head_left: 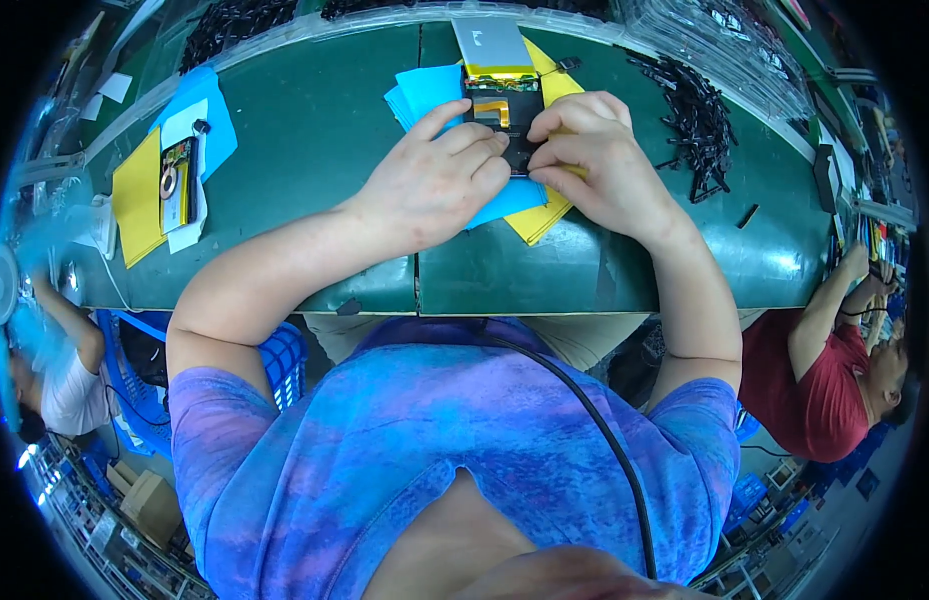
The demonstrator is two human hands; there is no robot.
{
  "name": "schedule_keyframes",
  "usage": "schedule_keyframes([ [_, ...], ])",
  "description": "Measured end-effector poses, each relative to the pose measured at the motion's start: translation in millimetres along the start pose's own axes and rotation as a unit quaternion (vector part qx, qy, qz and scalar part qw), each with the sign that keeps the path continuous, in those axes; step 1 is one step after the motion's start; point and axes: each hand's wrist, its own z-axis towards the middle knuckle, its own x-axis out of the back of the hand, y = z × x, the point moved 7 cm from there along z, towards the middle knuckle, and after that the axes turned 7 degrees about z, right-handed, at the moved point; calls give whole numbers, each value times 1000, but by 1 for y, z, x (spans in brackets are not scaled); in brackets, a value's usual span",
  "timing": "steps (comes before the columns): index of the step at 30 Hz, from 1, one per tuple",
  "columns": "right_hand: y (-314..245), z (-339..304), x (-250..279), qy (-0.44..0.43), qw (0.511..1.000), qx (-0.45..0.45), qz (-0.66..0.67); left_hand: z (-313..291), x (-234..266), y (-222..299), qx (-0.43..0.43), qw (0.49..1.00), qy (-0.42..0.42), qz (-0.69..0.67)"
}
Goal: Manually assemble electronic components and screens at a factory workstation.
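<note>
A black electronic device casing (pixel 523 108) lies on blue and yellow sheets in front of me. An orange flex cable (pixel 495 106) crosses it, and a thin green circuit board (pixel 502 84) runs along its far end. Beyond that lies a flat silver battery pack (pixel 490 45). My left hand (pixel 440 175) grips the casing's left side, its fingers curled and the tips pressed onto the surface. Bent fingers of my right hand (pixel 605 165) hold the right edge near the lower corner. Whether a small part sits under my fingertips is hidden.
At left, another opened device (pixel 177 185) with a copper coil lies on yellow and blue sheets. Black slim parts (pixel 695 125) are heaped at right, with one loose piece (pixel 749 216) nearby. Clear plastic trays line the far edge. Other people (pixel 820 385) sit on both sides.
</note>
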Motion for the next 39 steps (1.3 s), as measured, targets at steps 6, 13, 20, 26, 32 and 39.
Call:
schedule_keyframes([
  [6,-32,-4,-3,12,977,124,-172,-1,-1,0,4,1000,14,-8],
  [13,-31,-4,-5,25,973,146,-178,-1,3,-7,10,998,36,-42],
  [20,-28,-3,-7,51,972,146,-178,0,10,-17,65,987,89,-118],
  [26,-16,1,22,144,973,140,-115,-1,14,-22,61,984,119,-117],
  [32,16,-8,25,209,973,-101,-13,-2,19,-44,151,951,158,-217],
  [39,-67,12,-17,64,990,7,-129,-10,19,-66,261,874,180,-369],
])
